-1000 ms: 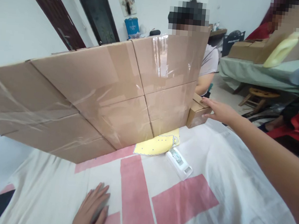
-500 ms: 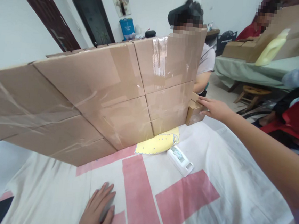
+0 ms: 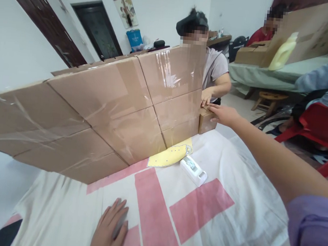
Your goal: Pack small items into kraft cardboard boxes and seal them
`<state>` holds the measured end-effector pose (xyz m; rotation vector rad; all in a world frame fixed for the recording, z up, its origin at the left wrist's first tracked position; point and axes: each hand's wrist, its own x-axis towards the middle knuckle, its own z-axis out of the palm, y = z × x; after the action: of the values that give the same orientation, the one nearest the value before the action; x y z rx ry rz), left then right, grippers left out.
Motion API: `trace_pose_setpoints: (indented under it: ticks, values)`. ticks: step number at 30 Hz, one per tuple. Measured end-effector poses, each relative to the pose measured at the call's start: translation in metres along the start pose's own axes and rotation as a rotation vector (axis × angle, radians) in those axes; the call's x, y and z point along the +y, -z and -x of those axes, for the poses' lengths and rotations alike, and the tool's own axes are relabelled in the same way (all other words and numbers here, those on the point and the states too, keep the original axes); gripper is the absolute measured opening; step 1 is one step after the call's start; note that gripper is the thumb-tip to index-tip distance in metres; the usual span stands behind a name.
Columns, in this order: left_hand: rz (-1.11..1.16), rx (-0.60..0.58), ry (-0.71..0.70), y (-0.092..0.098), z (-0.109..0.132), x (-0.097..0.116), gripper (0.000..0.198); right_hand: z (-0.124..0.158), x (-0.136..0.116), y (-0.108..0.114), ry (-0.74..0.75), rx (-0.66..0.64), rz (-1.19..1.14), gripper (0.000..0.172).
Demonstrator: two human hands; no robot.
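Note:
My left hand (image 3: 111, 227) lies flat on the white and pink tablecloth (image 3: 156, 210), fingers spread and nothing under the palm that I can see. With my right arm stretched forward, my right hand (image 3: 224, 115) grips the edge of a small cardboard box (image 3: 207, 122), fingers over its top and thumb against its side. The box stands at the right end of a tall wall of taped cardboard boxes (image 3: 124, 112). Another person's hand (image 3: 207, 96) touches the box from the far side. A yellow dotted cut-out piece (image 3: 168, 156) and a white bottle-like container (image 3: 193, 170) lie between my hands.
Behind the cardboard wall sits a person with a headset (image 3: 190, 24). To the right are a green-covered table (image 3: 243, 74) with a yellow jug (image 3: 284, 52), a wooden stool (image 3: 269, 97) and a red chair (image 3: 322, 121). A blue bin (image 3: 134, 39) stands at the back.
The other person's hand has come into sight on the small box. My view has shifted a little, showing more of my purple sleeve and the red chair. My hands keep their places.

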<state>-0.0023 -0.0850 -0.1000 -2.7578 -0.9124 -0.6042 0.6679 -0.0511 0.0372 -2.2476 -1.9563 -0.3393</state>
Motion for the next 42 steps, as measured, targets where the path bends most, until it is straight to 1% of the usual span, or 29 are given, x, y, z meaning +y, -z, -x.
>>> trace_pose_setpoints:
  ticks: [3,6,8,10,12,14,16,17,19,20,21,22,24,26,27,28,29,31,32,34,35,36,38,39,40,42]
  values:
    - [-0.012,-0.001,0.01,0.002,-0.001,0.001,0.038,-0.001,-0.003,-0.001,-0.058,-0.009,0.039,0.061]
    - [-0.03,-0.009,0.019,0.002,-0.002,0.002,0.038,-0.004,-0.012,-0.004,-0.15,0.08,0.027,0.062]
    - [-0.038,-0.013,0.012,0.002,-0.003,0.002,0.037,-0.008,-0.02,-0.012,-0.268,0.169,-0.026,0.064]
    - [-0.047,-0.015,0.001,0.002,-0.003,0.002,0.037,-0.012,-0.028,-0.026,-0.44,0.25,-0.116,0.065]
    - [-0.062,-0.017,-0.004,0.003,-0.004,0.002,0.036,-0.015,-0.035,-0.043,-0.594,0.264,-0.224,0.058]
    - [-0.077,-0.031,0.008,0.004,-0.005,0.002,0.034,-0.012,-0.044,-0.06,-0.655,0.22,-0.332,0.043]
    - [-0.075,-0.044,0.028,0.005,-0.006,0.003,0.033,-0.003,-0.056,-0.071,-0.639,0.169,-0.41,0.031]
    - [-0.064,-0.049,0.041,0.005,-0.007,0.004,0.033,0.004,-0.063,-0.074,-0.623,0.154,-0.431,0.028]
    - [-0.014,-0.063,0.076,0.005,-0.008,0.008,0.034,0.02,-0.083,-0.07,-0.592,0.149,-0.458,0.023]
    - [0.025,-0.073,0.103,0.006,-0.008,0.01,0.034,0.029,-0.096,-0.065,-0.569,0.156,-0.477,0.023]
    - [0.075,-0.088,0.14,0.006,-0.008,0.012,0.034,0.037,-0.111,-0.058,-0.552,0.189,-0.517,0.024]
    - [0.137,-0.101,0.182,0.007,-0.008,0.014,0.033,0.045,-0.13,-0.05,-0.523,0.226,-0.547,0.029]
    - [0.299,-0.096,0.269,0.011,-0.007,0.012,0.031,0.056,-0.176,-0.033,-0.396,0.26,-0.615,0.036]
    - [0.493,-0.02,0.366,0.019,-0.004,-0.002,0.031,0.06,-0.237,-0.016,-0.201,0.241,-0.708,0.043]
    - [0.586,0.05,0.435,0.024,-0.002,-0.016,0.03,0.06,-0.272,-0.008,-0.089,0.199,-0.754,0.045]
    - [0.66,0.131,0.515,0.029,0.001,-0.035,0.029,0.059,-0.308,-0.001,0.041,0.13,-0.793,0.046]
    - [0.715,0.22,0.617,0.035,0.004,-0.059,0.028,0.056,-0.347,0.005,0.165,0.063,-0.825,0.046]
    - [0.722,0.377,0.785,0.044,0.01,-0.121,0.03,0.048,-0.424,0.015,0.38,-0.049,-0.888,0.044]
    - [0.708,0.45,0.854,0.046,0.011,-0.156,0.031,0.042,-0.463,0.017,0.453,-0.099,-0.925,0.041]
    - [0.689,0.591,0.983,0.046,0.01,-0.23,0.037,0.024,-0.537,0.016,0.53,-0.194,-1.051,0.032]
    - [0.68,0.652,1.037,0.043,0.007,-0.266,0.043,0.013,-0.573,0.013,0.548,-0.232,-1.128,0.027]
    - [0.673,0.707,1.078,0.039,0.002,-0.3,0.049,0.0,-0.607,0.006,0.536,-0.243,-1.217,0.024]
    - [0.673,0.791,1.101,0.027,-0.011,-0.357,0.055,-0.032,-0.67,-0.012,0.423,-0.262,-1.388,0.028]
    - [0.68,0.824,1.09,0.02,-0.019,-0.378,0.056,-0.049,-0.698,-0.023,0.352,-0.263,-1.458,0.033]
    - [0.692,0.852,1.07,0.014,-0.026,-0.395,0.058,-0.067,-0.724,-0.035,0.291,-0.269,-1.505,0.039]
    - [0.72,0.903,1.015,0.0,-0.039,-0.416,0.06,-0.1,-0.767,-0.058,0.203,-0.279,-1.543,0.055]
